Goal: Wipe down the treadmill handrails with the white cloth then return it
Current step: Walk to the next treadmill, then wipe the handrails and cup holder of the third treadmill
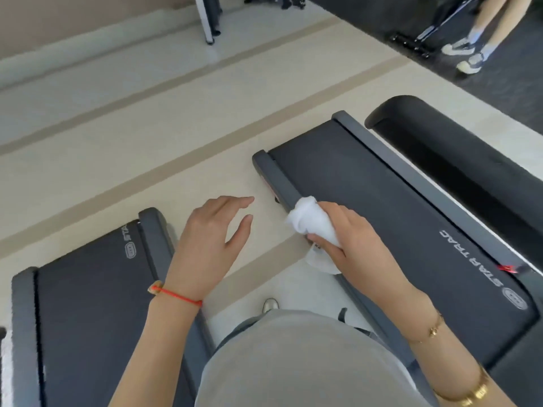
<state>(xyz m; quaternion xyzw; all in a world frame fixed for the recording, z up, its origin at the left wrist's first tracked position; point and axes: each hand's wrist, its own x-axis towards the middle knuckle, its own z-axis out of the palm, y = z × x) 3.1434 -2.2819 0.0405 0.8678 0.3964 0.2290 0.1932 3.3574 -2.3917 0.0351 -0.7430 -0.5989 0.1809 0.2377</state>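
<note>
Right hand (pixel 357 245) grips the bunched white cloth (pixel 313 223), fingers curled round it, pressing it on the grey side rail (pixel 277 179) of the right treadmill (pixel 382 201), near the rail's far end. A loose fold of cloth hangs below the hand. Left hand (pixel 210 239) holds nothing, fingers relaxed and spread, hovering over the floor (pixel 117 136) between the two treadmills. Red string bracelet (pixel 176 295) on left wrist, gold bracelets on right arm. Left treadmill (pixel 88 289) is lower left. Another person's legs (pixel 482 30) top right, well apart.
</note>
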